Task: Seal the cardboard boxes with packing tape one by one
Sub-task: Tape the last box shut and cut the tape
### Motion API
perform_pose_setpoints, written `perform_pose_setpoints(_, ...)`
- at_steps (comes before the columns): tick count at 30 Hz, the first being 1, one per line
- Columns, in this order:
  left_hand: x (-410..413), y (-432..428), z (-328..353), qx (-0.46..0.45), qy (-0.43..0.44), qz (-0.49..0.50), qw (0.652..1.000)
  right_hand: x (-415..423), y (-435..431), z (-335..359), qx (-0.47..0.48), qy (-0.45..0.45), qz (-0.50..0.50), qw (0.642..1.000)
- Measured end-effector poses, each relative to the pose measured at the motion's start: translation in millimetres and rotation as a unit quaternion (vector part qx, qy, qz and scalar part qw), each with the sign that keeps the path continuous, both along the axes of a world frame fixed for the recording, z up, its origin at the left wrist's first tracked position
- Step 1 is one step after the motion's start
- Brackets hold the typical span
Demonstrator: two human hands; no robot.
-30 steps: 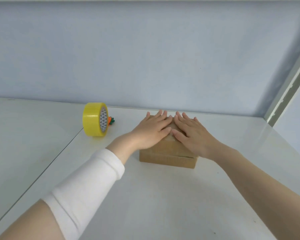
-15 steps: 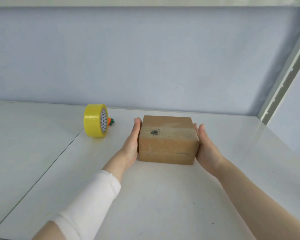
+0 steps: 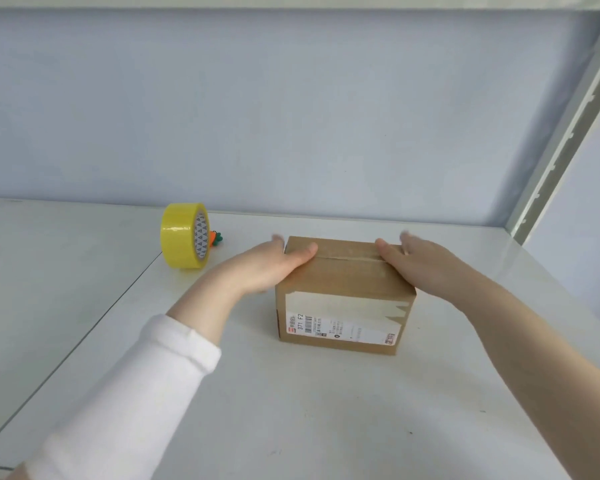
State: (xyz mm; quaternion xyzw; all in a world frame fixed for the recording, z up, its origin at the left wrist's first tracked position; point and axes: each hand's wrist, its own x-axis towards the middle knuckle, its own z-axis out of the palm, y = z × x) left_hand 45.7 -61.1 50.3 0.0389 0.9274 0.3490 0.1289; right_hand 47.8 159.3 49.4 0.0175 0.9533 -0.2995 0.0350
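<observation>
Cardboard box (image 3: 343, 277), left hand (image 3: 269, 268) and right hand (image 3: 426, 268) flat against its sides — fingers straight, thumbs on top

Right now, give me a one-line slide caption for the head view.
Labelled cardboard box held at its sides by left hand and right hand; yellow tape roll stands on the table.

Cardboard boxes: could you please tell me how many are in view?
1. The cardboard box stands between the left hand and right hand; others may lie outside the view.
</observation>
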Motion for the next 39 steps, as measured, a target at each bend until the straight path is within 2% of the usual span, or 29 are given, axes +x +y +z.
perform_pose_setpoints(2,-5.7,10.0,5.5,-0.052,0.147,-0.029,0.987,5.4,-7.8,1.2,0.052,0.123,0.085,0.987)
perform_pose_setpoints(3,-6.9,18.6,7.1,-0.073,0.189,-0.068,0.977,9.5,-14.1,-0.9,0.093,0.160,0.143,0.972)
perform_pose_setpoints(4,-7.2,28.1,5.6,-0.120,0.203,-0.111,0.965,12.6,-20.0,-5.9,0.140,0.177,0.188,0.956)
perform_pose_setpoints(6,-7.3,40.6,-4.2,-0.225,0.177,-0.154,0.946,14.7,-27.2,-16.5,0.200,0.158,0.215,0.943)
perform_pose_setpoints(9,-12.6,41.0,-8.7,-0.245,0.164,-0.142,0.945,10.1,-23.1,-12.8,0.211,0.111,0.231,0.943)
perform_pose_setpoints(11,-12.3,37.9,-6.2,-0.187,0.183,-0.128,0.957,7.5,-20.3,-5.8,0.237,0.091,0.250,0.934)
perform_pose_setpoints(13,-9.2,32.5,-5.6,-0.035,0.196,-0.109,0.974,9.3,-20.5,-1.5,0.257,0.097,0.254,0.928)
perform_pose_setpoints(15,-2.0,25.4,-6.4,0.116,0.180,-0.098,0.972,18.4,-21.3,-0.6,0.253,0.131,0.244,0.927)
perform_pose_setpoints(16,1.6,22.0,-6.9,0.137,0.184,-0.103,0.968,24.3,-21.8,-0.6,0.252,0.149,0.238,0.926)
perform_pose_setpoints(18,7.5,18.6,-8.3,0.079,0.219,-0.130,0.964,35.5,-23.0,0.1,0.257,0.161,0.233,0.924)
perform_pose_setpoints(21,15.5,15.4,-8.4,-0.010,0.236,-0.178,0.955,49.9,-24.7,3.6,0.237,0.124,0.211,0.940)
perform_pose_setpoints(25,22.2,-2.9,-8.0,-0.062,0.195,-0.253,0.946,64.9,-30.3,3.4,0.266,0.127,0.176,0.939)
perform_pose_setpoints(27,27.0,-8.2,-11.0,-0.077,0.220,-0.269,0.935,73.7,-32.2,3.3,0.276,0.156,0.157,0.935)
perform_pose_setpoints(31,40.2,1.5,-2.3,0.001,0.235,-0.293,0.927,108.6,-22.8,10.7,0.232,0.161,0.107,0.953)
perform_pose_setpoints(35,70.0,33.4,14.9,0.086,0.258,-0.334,0.903,161.4,10.6,21.5,0.130,0.127,0.047,0.982)
perform_pose_setpoints(39,122.6,79.1,18.6,0.273,0.139,-0.328,0.894,233.7,47.6,16.4,-0.045,0.126,0.002,0.991)
